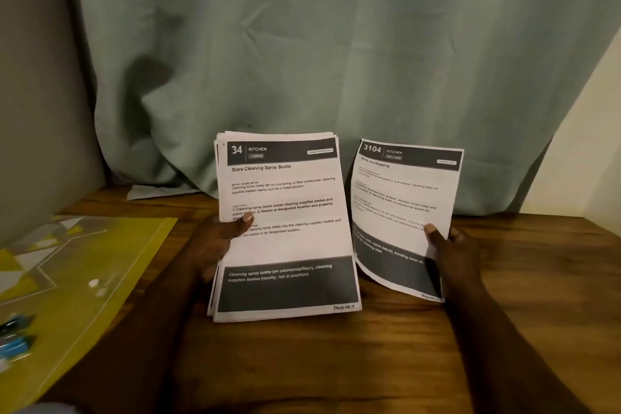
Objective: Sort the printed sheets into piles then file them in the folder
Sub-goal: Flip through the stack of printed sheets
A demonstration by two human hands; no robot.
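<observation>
Left hand (215, 242) grips the stack of printed sheets (285, 245), thumb across the top page, above the wooden table (336, 363). Right hand (450, 252) pinches a single sheet (400, 208) held just beside the stack. The yellow folder (77, 265) lies at left. No piles visible; sorting appears barely started, filing not begun.

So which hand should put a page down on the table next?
The right hand, probably. It pinches just one loose sheet, the Sink Unclogging page, above the wooden table. The left hand is busy gripping the whole stack.
</observation>
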